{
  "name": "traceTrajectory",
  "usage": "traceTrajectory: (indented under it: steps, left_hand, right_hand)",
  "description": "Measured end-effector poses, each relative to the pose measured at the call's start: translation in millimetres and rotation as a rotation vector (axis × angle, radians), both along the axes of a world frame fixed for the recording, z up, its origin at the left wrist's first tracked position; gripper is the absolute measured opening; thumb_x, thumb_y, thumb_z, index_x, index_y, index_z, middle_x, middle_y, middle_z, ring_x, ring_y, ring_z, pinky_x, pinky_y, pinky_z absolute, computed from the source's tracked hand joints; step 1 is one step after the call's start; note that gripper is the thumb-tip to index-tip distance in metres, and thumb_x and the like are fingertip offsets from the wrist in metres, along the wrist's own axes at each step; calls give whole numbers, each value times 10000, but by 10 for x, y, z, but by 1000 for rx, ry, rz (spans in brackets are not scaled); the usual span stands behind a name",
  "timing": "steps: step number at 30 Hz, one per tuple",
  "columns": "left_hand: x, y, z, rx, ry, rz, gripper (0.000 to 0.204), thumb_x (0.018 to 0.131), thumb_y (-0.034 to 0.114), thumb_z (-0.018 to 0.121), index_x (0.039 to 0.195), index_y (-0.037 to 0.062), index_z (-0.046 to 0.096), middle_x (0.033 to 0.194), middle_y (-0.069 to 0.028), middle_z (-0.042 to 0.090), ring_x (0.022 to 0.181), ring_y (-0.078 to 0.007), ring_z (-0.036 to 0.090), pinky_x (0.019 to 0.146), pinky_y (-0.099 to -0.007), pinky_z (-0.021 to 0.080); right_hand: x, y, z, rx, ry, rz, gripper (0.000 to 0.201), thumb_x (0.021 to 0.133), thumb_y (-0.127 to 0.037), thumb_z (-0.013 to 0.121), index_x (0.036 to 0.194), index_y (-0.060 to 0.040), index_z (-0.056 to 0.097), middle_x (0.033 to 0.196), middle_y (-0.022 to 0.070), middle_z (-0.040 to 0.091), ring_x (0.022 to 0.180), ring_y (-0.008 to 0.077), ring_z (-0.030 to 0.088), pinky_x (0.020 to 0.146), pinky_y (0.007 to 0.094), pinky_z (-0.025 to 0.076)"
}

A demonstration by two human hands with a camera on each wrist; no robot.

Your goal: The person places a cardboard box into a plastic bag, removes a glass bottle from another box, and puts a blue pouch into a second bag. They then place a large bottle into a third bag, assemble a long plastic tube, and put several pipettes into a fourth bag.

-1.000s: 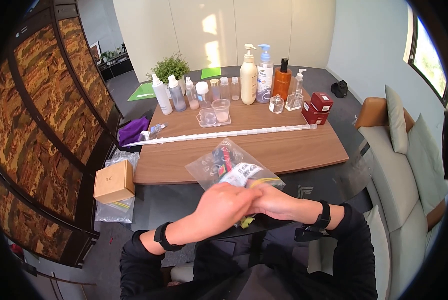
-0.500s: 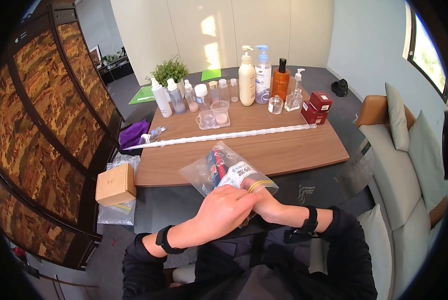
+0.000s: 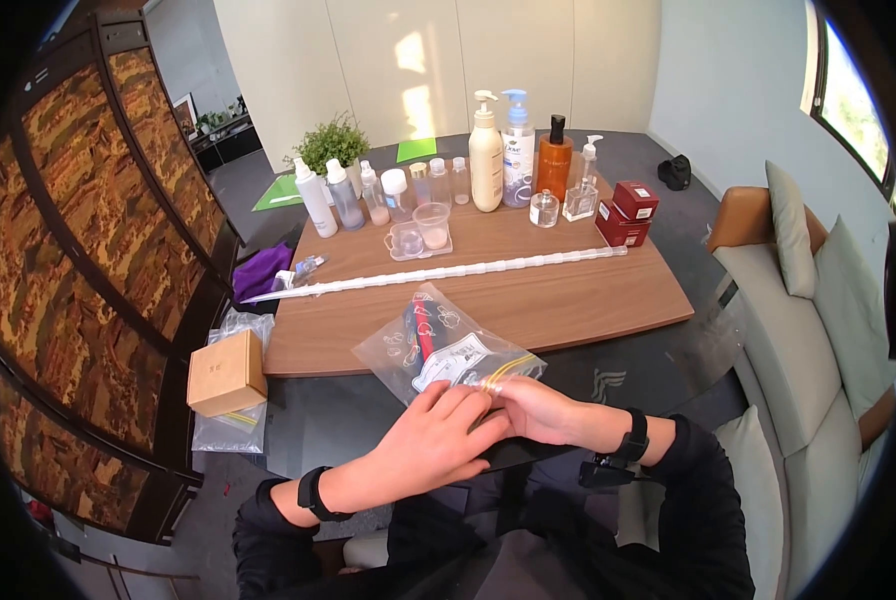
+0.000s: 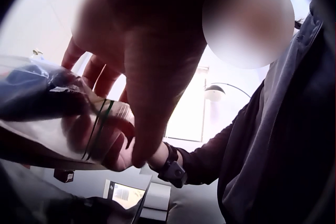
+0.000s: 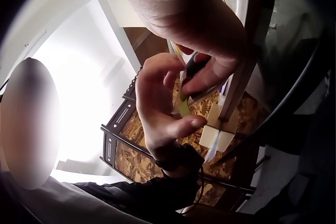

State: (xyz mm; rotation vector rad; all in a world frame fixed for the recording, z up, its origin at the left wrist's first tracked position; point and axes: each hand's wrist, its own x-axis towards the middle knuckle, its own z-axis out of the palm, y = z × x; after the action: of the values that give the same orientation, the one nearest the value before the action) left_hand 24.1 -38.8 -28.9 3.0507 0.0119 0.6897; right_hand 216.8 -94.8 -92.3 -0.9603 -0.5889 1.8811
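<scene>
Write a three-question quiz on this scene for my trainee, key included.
1. Multiple choice: what colour is the pump top of the Dove bottle? A) black; B) light blue; C) green.
2. True or false: one dark red box rests on another.
3. Short answer: which hand grips the clear zip bag?

Key: 1: B. 2: True. 3: The right hand.

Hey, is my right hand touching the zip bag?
Touching: the head view shows your right hand gripping the zip bag by its yellow-striped end.
</scene>
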Motion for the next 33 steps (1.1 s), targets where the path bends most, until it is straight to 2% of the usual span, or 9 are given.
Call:
traceTrajectory:
  steps: [7, 8, 11, 15, 16, 19, 22, 28, 33]
  left_hand:
    - [-132, 100, -31, 242, -50, 66, 212, 743, 132, 649, 954, 134, 640, 965, -9, 589, 919, -182, 584, 883, -370, 465]
    - [-157, 126, -45, 270, -53, 78, 219, 735, 135, 653, 953, 133, 645, 947, 2, 603, 876, -174, 599, 885, -369, 465]
    - [-214, 198, -20, 220, -80, 115, 207, 744, 126, 653, 951, 126, 646, 939, -2, 608, 848, -178, 606, 887, -370, 466]
    - [-191, 236, 43, 67, -230, 130, 223, 708, 60, 727, 914, 103, 655, 893, -22, 613, 791, -217, 602, 775, -366, 479]
    - [-168, 248, 40, 36, -271, 114, 224, 688, 61, 761, 885, 96, 661, 875, -23, 611, 771, -228, 597, 721, -364, 473]
    - [-155, 217, 22, -64, -228, 93, 221, 690, 84, 769, 887, 106, 671, 858, -20, 609, 756, -230, 594, 701, -357, 471]
    - [-212, 199, 2, -71, -87, 110, 202, 706, 139, 770, 887, 123, 682, 924, -37, 610, 837, -238, 599, 750, -365, 472]
    - [-263, 211, 26, 198, 35, 253, 295, 746, 277, 758, 998, 152, 670, 1228, -93, 544, 1159, -291, 526, 927, -433, 433]
    - [-225, 103, 1, -2, 59, 106, 393, 745, 327, 764, 1086, 167, 649, 1328, -118, 500, 1264, -323, 461, 962, -470, 415]
  right_hand:
    - [92, -124, 327, 163, -208, 25, 233, 994, -198, 501, 1180, -64, 540, 1214, 99, 628, 1021, 182, 647, 779, 303, 528]
    - [116, -153, 416, 223, -274, 31, 244, 991, -182, 507, 1199, -60, 545, 1269, 108, 612, 1097, 189, 630, 796, 298, 523]
    - [235, -194, 435, 465, -623, -33, 254, 988, -178, 516, 1207, -58, 564, 1269, 98, 614, 1108, 169, 619, 795, 298, 522]
    - [259, -234, 441, 1214, -1781, -204, 314, 873, -144, 638, 1184, -113, 605, 1204, 36, 638, 935, 215, 645, 766, 320, 532]
    - [200, -245, 481, 1154, -1789, -221, 299, 826, -146, 663, 1123, -133, 639, 1132, 9, 637, 922, 256, 628, 781, 347, 532]
    - [182, -180, 333, 1085, -1715, -232, 206, 841, -138, 650, 1046, -119, 662, 1071, 12, 630, 943, 250, 622, 795, 361, 528]
    - [243, -114, 221, 1091, -1638, -184, 155, 847, -118, 639, 1000, -108, 664, 1004, 27, 618, 947, 254, 617, 788, 368, 523]
    - [203, -108, 291, 1131, -1616, -226, 136, 842, -103, 643, 977, -105, 664, 983, 35, 611, 902, 258, 625, 761, 365, 519]
    - [109, -129, 389, 1074, -1632, -227, 133, 844, -117, 648, 975, -99, 661, 981, 46, 602, 884, 268, 629, 745, 364, 519]
